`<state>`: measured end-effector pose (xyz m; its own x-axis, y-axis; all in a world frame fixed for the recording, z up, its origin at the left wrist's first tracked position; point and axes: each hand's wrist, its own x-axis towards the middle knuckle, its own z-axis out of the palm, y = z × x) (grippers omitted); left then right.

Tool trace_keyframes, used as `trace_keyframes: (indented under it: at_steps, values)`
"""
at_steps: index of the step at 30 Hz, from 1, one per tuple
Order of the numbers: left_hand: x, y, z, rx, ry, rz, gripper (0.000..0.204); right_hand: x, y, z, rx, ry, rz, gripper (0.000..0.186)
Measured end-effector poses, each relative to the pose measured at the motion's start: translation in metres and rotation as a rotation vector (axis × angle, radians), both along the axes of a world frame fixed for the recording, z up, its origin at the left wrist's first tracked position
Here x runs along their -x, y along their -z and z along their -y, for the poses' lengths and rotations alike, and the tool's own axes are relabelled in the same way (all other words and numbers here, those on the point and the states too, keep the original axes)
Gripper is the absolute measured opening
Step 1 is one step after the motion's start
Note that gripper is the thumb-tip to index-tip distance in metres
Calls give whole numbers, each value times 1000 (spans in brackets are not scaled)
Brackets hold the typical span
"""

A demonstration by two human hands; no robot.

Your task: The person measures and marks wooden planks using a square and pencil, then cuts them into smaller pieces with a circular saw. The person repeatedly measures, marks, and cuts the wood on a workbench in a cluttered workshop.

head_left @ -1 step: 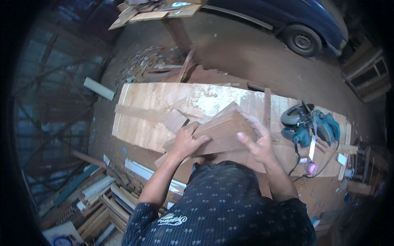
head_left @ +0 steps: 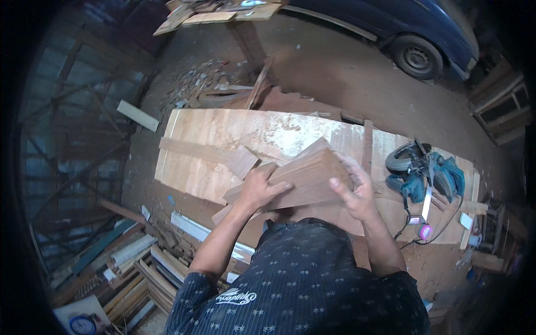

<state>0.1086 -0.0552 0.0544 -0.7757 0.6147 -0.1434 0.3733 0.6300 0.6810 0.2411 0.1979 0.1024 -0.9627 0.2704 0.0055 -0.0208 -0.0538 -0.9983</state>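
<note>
A short, wide brown wooden board [head_left: 307, 178] lies across my front, tilted up toward its right end. My left hand [head_left: 262, 187] is closed on its left part, thumb on the upper face and fingers over the far edge. At the right end my right hand [head_left: 354, 187] grips it, with the thumb on the near side and the fingers around the end. More wood shows from under it at the left, partly hidden. Just beyond my left hand, a small wood block [head_left: 243, 162] sits on the pale plywood table [head_left: 204, 125].
At the table's right stand teal power tools [head_left: 416, 184] with a cord and a pink tape measure [head_left: 425, 231]. A narrow strip [head_left: 367, 148] lies across the tabletop. Stacked offcuts [head_left: 131, 273] fill the lower left. A dark blue vehicle [head_left: 357, 17] is parked beyond.
The whole view has shifted slightly, so the table and tools appear a little further right. Both hands keep their hold on the board.
</note>
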Motion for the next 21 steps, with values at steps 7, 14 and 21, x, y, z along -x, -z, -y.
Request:
trace_keyframes:
  at_steps: [7,14,21]
  values:
    - [76,0,18,219,-147,86,82,17,68,-23,20,155,234,47]
    - [196,66,100,396,-259,-200,80,-7,169,-33,-146,67,549,49]
    - [231,147,135,599,-299,-99,84,-18,176,-14,-116,5,565,47]
